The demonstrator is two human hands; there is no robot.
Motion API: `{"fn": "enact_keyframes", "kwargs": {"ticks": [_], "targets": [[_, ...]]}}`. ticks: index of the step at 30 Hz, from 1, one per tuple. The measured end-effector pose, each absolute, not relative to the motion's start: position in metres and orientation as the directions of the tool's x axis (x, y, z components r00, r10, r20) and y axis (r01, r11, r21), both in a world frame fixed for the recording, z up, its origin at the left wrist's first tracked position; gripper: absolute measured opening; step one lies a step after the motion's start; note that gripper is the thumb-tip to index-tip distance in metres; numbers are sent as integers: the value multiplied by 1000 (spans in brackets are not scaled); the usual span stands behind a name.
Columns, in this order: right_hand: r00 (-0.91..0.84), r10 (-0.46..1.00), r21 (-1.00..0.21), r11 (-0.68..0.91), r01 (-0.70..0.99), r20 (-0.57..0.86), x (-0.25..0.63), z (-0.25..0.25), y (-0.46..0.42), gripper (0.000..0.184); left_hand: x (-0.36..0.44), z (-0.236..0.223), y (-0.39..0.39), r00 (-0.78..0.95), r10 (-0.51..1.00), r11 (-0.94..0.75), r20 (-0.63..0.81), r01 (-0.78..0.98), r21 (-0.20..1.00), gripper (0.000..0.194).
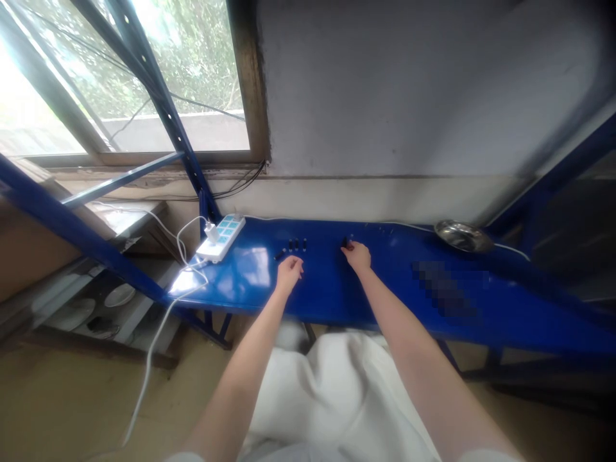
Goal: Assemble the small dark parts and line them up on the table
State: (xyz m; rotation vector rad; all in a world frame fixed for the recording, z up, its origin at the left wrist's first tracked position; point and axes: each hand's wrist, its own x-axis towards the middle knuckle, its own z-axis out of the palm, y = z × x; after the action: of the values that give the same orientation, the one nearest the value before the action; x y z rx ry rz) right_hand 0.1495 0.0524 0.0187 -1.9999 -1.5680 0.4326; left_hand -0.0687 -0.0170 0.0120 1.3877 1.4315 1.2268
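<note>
My right hand [357, 256] is over the blue tabletop, its thumb and fingers pinched around a small black piece [344, 242] with a clear or light part beside it. To its left, my left hand [289, 272] hovers low with the fingers curled inward; whether anything is inside them is hidden. Just beyond that hand stand several small black cylinders [297, 244] with pale ends, lined up in a short row. Another black cylinder [280, 255] lies slanted at the left of the row, close to the fingers. They are too small to identify.
A white power strip [221, 237] with a plug sits at the table's left end, its cable hanging down. Tiny clear pieces [385, 231] lie near the back edge. A shiny metal dish [462, 236] is at the back right. Blue metal posts [168, 102] frame the table [327, 301].
</note>
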Motion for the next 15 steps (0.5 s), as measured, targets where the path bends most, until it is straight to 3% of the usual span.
{"fn": "enact_keyframes", "kwargs": {"ticks": [7, 15], "targets": [[279, 960, -596, -225, 771, -2, 159, 22, 57, 23, -69, 9, -16, -100, 991, -62, 88, 238, 969, 17], [324, 946, -625, -243, 742, 16, 161, 21, 54, 22, -69, 10, -18, -159, 979, -93, 128, 211, 973, 17]]}}
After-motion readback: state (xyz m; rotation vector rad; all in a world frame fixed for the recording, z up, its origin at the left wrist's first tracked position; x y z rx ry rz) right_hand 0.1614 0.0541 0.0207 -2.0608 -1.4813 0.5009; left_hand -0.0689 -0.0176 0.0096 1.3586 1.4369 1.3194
